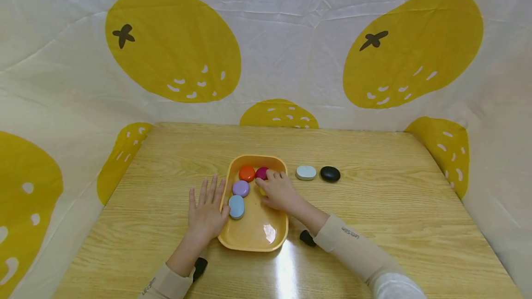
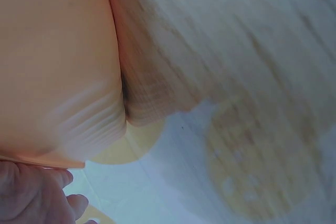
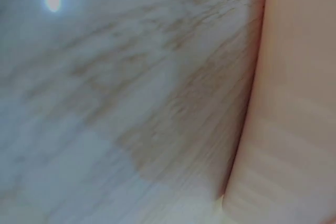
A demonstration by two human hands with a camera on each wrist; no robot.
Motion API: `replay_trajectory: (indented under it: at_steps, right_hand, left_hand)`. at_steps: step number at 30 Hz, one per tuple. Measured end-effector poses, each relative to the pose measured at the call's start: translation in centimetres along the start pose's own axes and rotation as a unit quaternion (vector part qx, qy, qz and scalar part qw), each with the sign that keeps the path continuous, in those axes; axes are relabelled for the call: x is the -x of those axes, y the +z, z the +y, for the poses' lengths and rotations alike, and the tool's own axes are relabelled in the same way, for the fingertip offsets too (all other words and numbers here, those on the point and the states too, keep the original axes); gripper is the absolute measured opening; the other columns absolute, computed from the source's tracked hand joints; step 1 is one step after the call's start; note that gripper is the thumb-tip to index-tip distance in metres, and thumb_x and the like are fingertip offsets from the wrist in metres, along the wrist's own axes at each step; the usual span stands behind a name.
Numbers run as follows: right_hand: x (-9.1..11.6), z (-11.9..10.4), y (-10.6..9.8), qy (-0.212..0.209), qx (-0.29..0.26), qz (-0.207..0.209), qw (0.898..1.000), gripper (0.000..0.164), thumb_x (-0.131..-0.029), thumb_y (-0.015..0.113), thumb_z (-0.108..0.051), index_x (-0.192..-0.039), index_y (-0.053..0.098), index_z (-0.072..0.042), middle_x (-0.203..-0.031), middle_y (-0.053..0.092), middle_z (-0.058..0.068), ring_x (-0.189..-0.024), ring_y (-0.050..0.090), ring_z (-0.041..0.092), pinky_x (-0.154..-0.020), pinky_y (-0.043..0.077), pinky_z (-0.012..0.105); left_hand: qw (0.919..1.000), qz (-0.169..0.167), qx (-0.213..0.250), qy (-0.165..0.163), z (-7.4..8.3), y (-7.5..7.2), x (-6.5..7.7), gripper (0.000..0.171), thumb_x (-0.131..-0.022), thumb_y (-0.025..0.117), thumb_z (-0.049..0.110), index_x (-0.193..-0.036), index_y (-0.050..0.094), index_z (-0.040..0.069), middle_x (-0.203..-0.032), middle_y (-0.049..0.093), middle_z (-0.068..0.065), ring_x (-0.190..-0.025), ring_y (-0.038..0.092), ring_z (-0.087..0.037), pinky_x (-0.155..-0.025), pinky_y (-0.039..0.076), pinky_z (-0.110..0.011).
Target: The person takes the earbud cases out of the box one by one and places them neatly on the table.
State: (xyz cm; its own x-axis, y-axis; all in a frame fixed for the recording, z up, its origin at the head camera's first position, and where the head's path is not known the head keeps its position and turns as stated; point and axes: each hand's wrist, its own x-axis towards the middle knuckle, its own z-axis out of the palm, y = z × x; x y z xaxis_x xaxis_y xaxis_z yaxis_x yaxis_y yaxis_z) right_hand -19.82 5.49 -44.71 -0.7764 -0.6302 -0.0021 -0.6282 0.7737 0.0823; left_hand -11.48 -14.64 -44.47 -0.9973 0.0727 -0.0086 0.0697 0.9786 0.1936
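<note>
A yellow-orange tray (image 1: 253,248) holds smooth rounded toy stones: an orange stone (image 1: 247,173), a magenta stone (image 1: 261,172), a lilac stone (image 1: 241,188) and a light-blue oval stone (image 1: 236,207). My right hand (image 1: 279,192) reaches over the tray's right rim, its curled fingers pinching a yellow stone (image 1: 262,192) that they mostly cover, close beside the magenta one. With fingers spread straight, my left hand (image 1: 208,213) rests along the left rim, thumb near the light-blue stone. In the left wrist view, fingers (image 2: 67,178) show at the tray's rim.
To the right of the tray, a white oval stone (image 1: 306,172) and a black stone (image 1: 330,174) lie on the wooden table (image 1: 374,225). A white cloth (image 1: 287,50) with yellow fruit shapes hangs behind and at both sides. Dark wrist cameras sit under both wrists.
</note>
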Motion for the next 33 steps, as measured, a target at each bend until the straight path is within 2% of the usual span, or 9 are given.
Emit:
replay_trajectory:
  at_steps: [6,11,15,23,33]
  right_hand:
    - [0.3,1.1,-1.2,0.006,-0.07,0.069,0.995,0.039,-0.076,0.066,-0.027,-0.112,0.054,-0.021,-0.097,0.044,0.01,-0.086,0.047,0.028,-0.075,0.04,0.039]
    - [1.3,3.2,-3.0,0.04,-0.092,0.111,0.989,0.041,-0.076,0.068,-0.028,-0.114,0.054,-0.02,-0.104,0.047,0.014,-0.09,0.049,0.031,-0.08,0.042,0.045]
    - [2.2,5.5,-3.7,0.078,-0.109,0.132,0.982,0.039,-0.077,0.067,-0.026,-0.114,0.055,-0.019,-0.107,0.048,0.015,-0.092,0.049,0.032,-0.082,0.041,0.046]
    - [4.6,10.2,-3.4,0.161,-0.159,0.12,0.967,0.041,-0.08,0.066,-0.022,-0.118,0.052,-0.015,-0.11,0.043,0.017,-0.096,0.043,0.036,-0.084,0.035,0.051]
    - [7.6,15.2,-1.2,0.243,-0.193,0.102,0.945,0.04,-0.082,0.061,-0.019,-0.118,0.048,-0.009,-0.108,0.038,0.023,-0.094,0.039,0.039,-0.082,0.03,0.057]
  left_hand:
    - [1.0,-0.001,0.004,0.0,0.0,0.0,0.0,0.062,-0.092,0.042,0.032,-0.147,0.02,0.012,-0.153,0.01,-0.011,-0.139,0.005,-0.034,-0.108,-0.005,-0.057]
    - [1.0,0.005,0.005,-0.001,0.1,0.0,0.0,0.063,-0.092,0.042,0.032,-0.147,0.021,0.012,-0.153,0.011,-0.011,-0.139,0.006,-0.034,-0.108,-0.004,-0.057]
    - [0.9999,0.009,0.005,-0.001,0.0,0.1,0.0,0.062,-0.091,0.042,0.031,-0.147,0.021,0.012,-0.153,0.012,-0.011,-0.139,0.007,-0.034,-0.108,-0.003,-0.057]
    - [1.0,0.005,0.005,-0.002,0.1,0.1,0.0,0.061,-0.092,0.041,0.03,-0.147,0.02,0.012,-0.153,0.011,-0.011,-0.139,0.006,-0.034,-0.108,-0.003,-0.057]
    - [1.0,-0.003,0.008,-0.001,0.1,0.0,-0.1,0.062,-0.092,0.04,0.032,-0.147,0.019,0.012,-0.153,0.011,-0.011,-0.139,0.004,-0.033,-0.108,-0.007,-0.056]
